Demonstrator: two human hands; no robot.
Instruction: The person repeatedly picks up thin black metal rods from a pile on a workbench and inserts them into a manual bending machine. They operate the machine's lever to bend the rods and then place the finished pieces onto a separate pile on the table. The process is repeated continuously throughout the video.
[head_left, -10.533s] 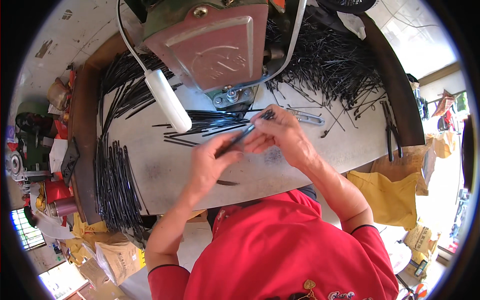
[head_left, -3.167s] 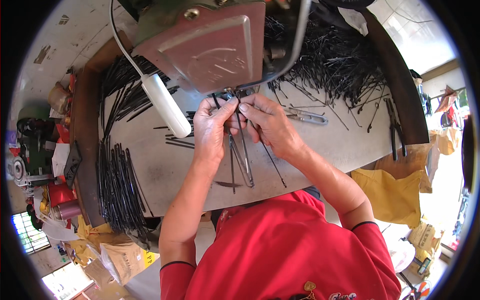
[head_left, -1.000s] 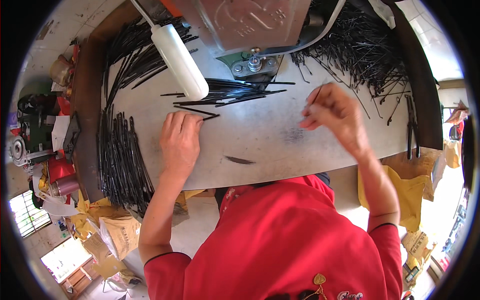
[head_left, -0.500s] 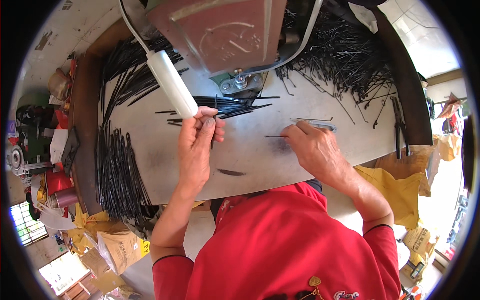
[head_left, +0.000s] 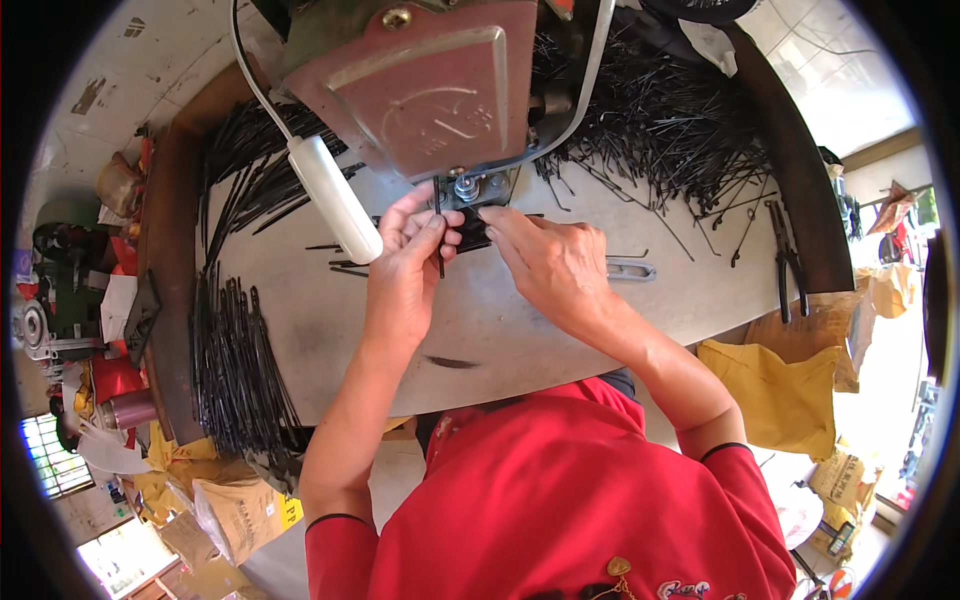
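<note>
My left hand (head_left: pixel 408 262) pinches a thin black metal rod (head_left: pixel 440 258), held upright under the clamp (head_left: pixel 475 187) of the reddish-brown bench machine (head_left: pixel 420 80). My right hand (head_left: pixel 548 260) is right beside it, fingertips touching the small bundle of black rods (head_left: pixel 470 232) lying under the machine head. Whether the right fingers grip a rod is hidden. Both hands work over the grey metal tabletop (head_left: pixel 500 330).
A white lever handle (head_left: pixel 335 198) sticks out left of my left hand. Piles of black rods lie at left (head_left: pixel 235 360) and far right (head_left: pixel 660 120). Pliers (head_left: pixel 785 255) and a metal tool (head_left: pixel 630 268) rest on the right. Yellow bags (head_left: pixel 790 390) sit beyond the table's edge.
Both hands have moved up from the tabletop to the machine's clamp. My left hand now holds a rod upright there, and my right hand has come in from the right.
</note>
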